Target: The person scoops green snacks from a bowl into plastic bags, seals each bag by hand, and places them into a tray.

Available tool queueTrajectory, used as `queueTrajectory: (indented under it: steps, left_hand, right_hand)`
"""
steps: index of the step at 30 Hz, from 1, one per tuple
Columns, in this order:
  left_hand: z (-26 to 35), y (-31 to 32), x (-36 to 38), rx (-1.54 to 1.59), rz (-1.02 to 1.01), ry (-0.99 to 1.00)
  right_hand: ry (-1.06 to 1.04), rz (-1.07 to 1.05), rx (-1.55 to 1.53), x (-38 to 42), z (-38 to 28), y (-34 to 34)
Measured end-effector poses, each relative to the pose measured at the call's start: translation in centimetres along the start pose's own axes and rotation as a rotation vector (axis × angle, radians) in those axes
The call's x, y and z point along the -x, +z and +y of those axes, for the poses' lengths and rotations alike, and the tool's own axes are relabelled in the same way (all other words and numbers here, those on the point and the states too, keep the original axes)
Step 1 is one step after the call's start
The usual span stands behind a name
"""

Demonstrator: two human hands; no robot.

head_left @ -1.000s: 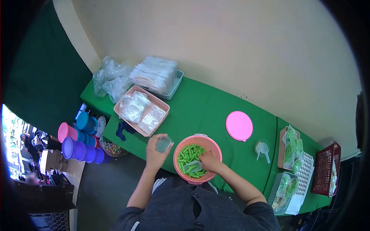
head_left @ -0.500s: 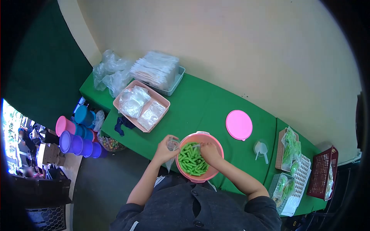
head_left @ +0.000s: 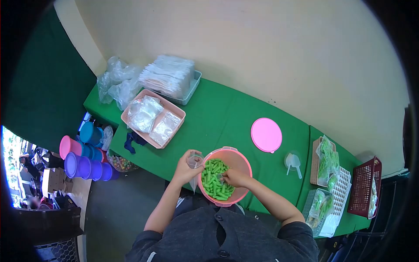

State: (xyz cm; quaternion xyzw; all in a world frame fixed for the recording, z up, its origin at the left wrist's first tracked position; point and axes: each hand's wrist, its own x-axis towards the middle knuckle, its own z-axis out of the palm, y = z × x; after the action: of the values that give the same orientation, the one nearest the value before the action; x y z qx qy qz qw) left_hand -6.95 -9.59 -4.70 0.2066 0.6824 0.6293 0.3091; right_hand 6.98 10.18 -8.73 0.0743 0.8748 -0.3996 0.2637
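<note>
My left hand (head_left: 185,167) is closed around a clear plastic bag (head_left: 194,185) that hangs beside the bucket. A clear round plastic piece (head_left: 195,161) shows at the bag's mouth, within my fingers. To its right stands a pink bucket (head_left: 242,165) filled partway with short bright green snack sticks (head_left: 214,188). My right hand (head_left: 235,177) reaches into the bucket, fingers closed on a small clear scoop (head_left: 219,177) among the sticks. Part of the scoop is hidden by the fingers and sticks.
A pink lid (head_left: 266,135) and a tub with a white scoop (head_left: 293,162) lie to the right. Back left, a pink basket (head_left: 180,124) holds clear bags, near stacked white packets (head_left: 168,76). Baskets of green packs (head_left: 325,163) and a maroon crate (head_left: 365,187) stand far right.
My right hand has moved lower in the bucket, the scoop now down among the sticks. My left hand keeps its hold on the bag. The whole view has shifted slightly.
</note>
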Motion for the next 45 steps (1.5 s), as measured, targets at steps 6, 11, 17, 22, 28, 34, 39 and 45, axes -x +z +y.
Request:
queueTrajectory:
  steps: [6,11,17,22,28,34,39,45]
  left_hand:
    - [-0.4,-0.4,-0.3,-0.039,-0.02,0.015]
    - [-0.6,-1.3,-0.4,-0.209,0.063,0.092]
    - [3.4,-1.6,0.7,-0.548,0.183,0.252]
    - [6.5,-0.2,1.7,-0.98,0.036,0.603]
    - [6.8,2.5,2.2,-0.989,-0.116,0.625]
    - [6.2,4.4,2.6,-0.933,-0.21,0.593]
    - [6.1,4.5,2.6,-0.855,-0.178,0.562]
    - [6.3,4.8,2.8,-0.81,-0.108,0.524]
  right_hand:
    - [-0.069,0.085,0.051,-0.5,1.0,1.2]
    - [-0.011,0.061,-0.133,2.7,-2.0,-2.7]
    - [-0.184,0.285,-0.178,7.5,-4.5,-6.3]
    - [-0.203,0.34,-0.17,10.5,-6.0,-9.0]
    - [-0.19,0.399,-0.144,11.3,-7.5,-9.5]
    - [-0.114,0.386,-0.242,11.2,-8.7,-9.3]
    - [-0.084,0.494,-0.704,11.8,-9.3,-9.9]
    - [-0.448,0.63,-0.958,9.5,-7.2,-6.1]
